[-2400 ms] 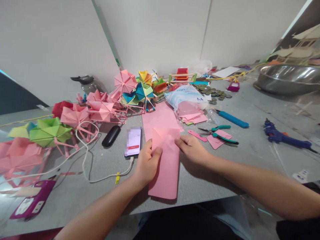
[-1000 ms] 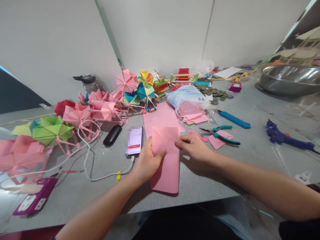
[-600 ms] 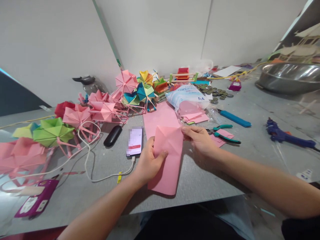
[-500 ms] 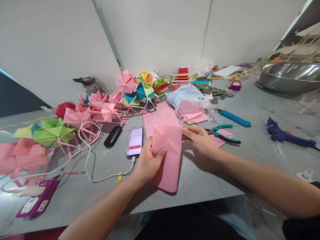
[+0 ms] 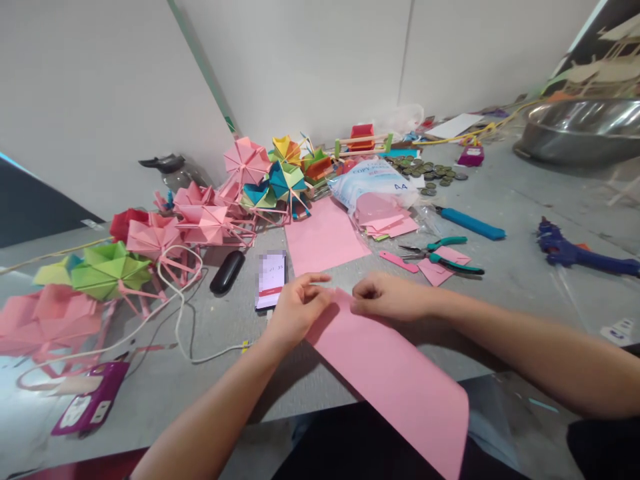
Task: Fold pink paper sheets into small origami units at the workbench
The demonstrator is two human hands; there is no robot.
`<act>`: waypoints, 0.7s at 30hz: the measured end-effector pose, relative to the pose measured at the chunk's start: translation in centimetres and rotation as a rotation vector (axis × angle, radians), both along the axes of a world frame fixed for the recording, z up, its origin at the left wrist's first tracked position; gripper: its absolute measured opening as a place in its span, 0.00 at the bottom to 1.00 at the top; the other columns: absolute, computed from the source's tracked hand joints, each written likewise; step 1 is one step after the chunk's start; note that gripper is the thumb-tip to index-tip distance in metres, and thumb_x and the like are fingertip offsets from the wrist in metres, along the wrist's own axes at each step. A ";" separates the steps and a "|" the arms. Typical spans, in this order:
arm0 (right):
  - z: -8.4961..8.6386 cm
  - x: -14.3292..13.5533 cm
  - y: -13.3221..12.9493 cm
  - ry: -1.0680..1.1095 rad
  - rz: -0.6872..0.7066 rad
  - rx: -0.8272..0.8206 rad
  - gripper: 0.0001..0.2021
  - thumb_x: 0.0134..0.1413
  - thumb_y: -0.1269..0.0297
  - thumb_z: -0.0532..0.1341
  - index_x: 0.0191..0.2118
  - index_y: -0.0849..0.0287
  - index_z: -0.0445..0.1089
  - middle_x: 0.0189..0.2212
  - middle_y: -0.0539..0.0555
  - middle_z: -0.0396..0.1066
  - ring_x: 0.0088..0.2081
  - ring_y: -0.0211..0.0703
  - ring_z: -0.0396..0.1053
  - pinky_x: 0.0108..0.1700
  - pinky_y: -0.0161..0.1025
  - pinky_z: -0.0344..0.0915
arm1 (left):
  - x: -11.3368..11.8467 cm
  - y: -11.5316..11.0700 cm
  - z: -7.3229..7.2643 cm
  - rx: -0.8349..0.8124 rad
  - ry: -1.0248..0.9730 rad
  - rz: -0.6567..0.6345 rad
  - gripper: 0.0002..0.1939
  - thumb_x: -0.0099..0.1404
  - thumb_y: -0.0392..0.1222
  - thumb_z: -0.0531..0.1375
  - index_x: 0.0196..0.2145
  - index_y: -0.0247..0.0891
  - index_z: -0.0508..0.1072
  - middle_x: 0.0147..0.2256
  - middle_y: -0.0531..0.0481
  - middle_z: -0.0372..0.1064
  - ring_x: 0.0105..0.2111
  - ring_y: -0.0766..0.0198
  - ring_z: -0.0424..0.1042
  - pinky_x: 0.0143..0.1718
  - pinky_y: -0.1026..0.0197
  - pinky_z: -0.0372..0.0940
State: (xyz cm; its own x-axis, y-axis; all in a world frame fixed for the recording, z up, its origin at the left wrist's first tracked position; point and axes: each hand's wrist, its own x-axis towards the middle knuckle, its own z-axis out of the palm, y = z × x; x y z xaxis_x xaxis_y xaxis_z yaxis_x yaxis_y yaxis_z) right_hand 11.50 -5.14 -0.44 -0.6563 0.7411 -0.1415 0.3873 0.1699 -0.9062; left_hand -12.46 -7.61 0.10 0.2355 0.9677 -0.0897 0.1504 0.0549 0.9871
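Observation:
A long sheet of pink paper (image 5: 390,373) slants from between my hands down over the table's front edge, its lower end curled above my lap. My left hand (image 5: 300,307) pinches the sheet's upper left part between thumb and finger. On the other side of the top corner, my right hand (image 5: 387,297) is closed with curled fingers at the sheet's edge. Beyond them lies flat pink paper (image 5: 323,233) on the table. A phone (image 5: 271,277) showing a timer rests left of it.
Folded paper umbrella shapes (image 5: 155,233) line the left and back. Pliers (image 5: 443,257), a blue-handled tool (image 5: 473,223) and a blue glue gun (image 5: 580,253) lie at right. A copy-paper bag (image 5: 373,183), coins (image 5: 433,170) and a metal bowl (image 5: 580,137) stand farther back. A white cable (image 5: 183,333) crosses the left.
The pink sheet has turned from upright to a slant toward the lower right. Both hands have come closer together at its top end and moved slightly nearer to me.

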 end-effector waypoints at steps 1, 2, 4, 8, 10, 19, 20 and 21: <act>0.1 -0.2 -0.4 -0.040 0.020 -0.003 0.21 0.61 0.52 0.64 0.20 0.54 0.63 0.18 0.46 0.58 0.23 0.36 0.52 0.27 0.40 0.46 | 0.1 0.0 -0.1 0.014 0.077 -0.058 0.19 0.63 0.51 0.71 0.47 0.37 0.81 0.31 0.48 0.81 0.29 0.60 0.77 0.34 0.58 0.70; 0.1 -0.4 -0.8 -0.066 0.028 -0.002 0.20 0.61 0.53 0.64 0.21 0.54 0.63 0.18 0.46 0.58 0.23 0.36 0.53 0.27 0.40 0.46 | 0.3 -0.1 -0.1 0.038 0.150 -0.111 0.15 0.64 0.50 0.69 0.43 0.37 0.82 0.31 0.47 0.82 0.30 0.58 0.77 0.35 0.57 0.70; 0.1 -0.8 -1.3 -0.077 0.015 0.007 0.20 0.61 0.54 0.64 0.21 0.55 0.64 0.18 0.47 0.59 0.23 0.37 0.54 0.27 0.40 0.47 | 0.7 -0.4 -0.2 0.098 0.256 -0.183 0.11 0.66 0.49 0.66 0.35 0.38 0.83 0.32 0.47 0.82 0.33 0.57 0.78 0.37 0.56 0.71; -0.3 -1.0 -1.4 -0.019 -0.061 0.012 0.19 0.61 0.53 0.65 0.22 0.55 0.67 0.20 0.49 0.63 0.24 0.38 0.58 0.27 0.40 0.51 | 0.8 -0.5 -0.1 0.183 0.284 -0.137 0.13 0.67 0.47 0.63 0.29 0.39 0.82 0.30 0.48 0.81 0.32 0.56 0.77 0.37 0.56 0.71; -0.4 -0.8 -1.1 -0.004 -0.094 0.015 0.18 0.60 0.53 0.65 0.22 0.55 0.69 0.21 0.49 0.65 0.25 0.39 0.60 0.27 0.40 0.52 | 0.5 -0.2 0.1 0.203 0.277 -0.080 0.13 0.67 0.48 0.64 0.30 0.38 0.82 0.30 0.47 0.81 0.33 0.56 0.78 0.36 0.57 0.71; 0.7 1.0 1.0 -0.030 -0.091 0.089 0.16 0.57 0.52 0.65 0.25 0.57 0.76 0.24 0.51 0.71 0.30 0.43 0.67 0.32 0.40 0.59 | -2.3 2.3 1.0 0.283 0.257 0.111 0.12 0.64 0.49 0.69 0.29 0.38 0.82 0.28 0.48 0.80 0.31 0.57 0.77 0.37 0.57 0.71; 0.9 1.3 1.3 -0.036 -0.086 0.105 0.16 0.57 0.52 0.65 0.25 0.57 0.76 0.25 0.52 0.71 0.31 0.43 0.67 0.33 0.41 0.59 | -2.6 2.6 0.9 0.300 0.230 0.148 0.12 0.63 0.50 0.70 0.29 0.38 0.82 0.28 0.48 0.80 0.30 0.58 0.76 0.37 0.57 0.71; 1.0 1.6 1.6 -0.038 -0.089 0.124 0.16 0.57 0.52 0.65 0.25 0.57 0.76 0.25 0.52 0.71 0.31 0.43 0.67 0.34 0.41 0.60 | -2.9 2.9 0.8 0.319 0.184 0.192 0.13 0.63 0.51 0.72 0.29 0.39 0.82 0.28 0.49 0.79 0.30 0.59 0.76 0.37 0.58 0.71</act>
State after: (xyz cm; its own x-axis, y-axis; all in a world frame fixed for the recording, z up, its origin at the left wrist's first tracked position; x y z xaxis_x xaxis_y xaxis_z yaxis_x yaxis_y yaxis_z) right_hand 13.06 -3.55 0.55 -0.5832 0.8094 -0.0686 0.4395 0.2434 -0.8646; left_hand -15.39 -4.71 0.91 0.0561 0.9787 0.1977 0.3429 -0.2048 0.9168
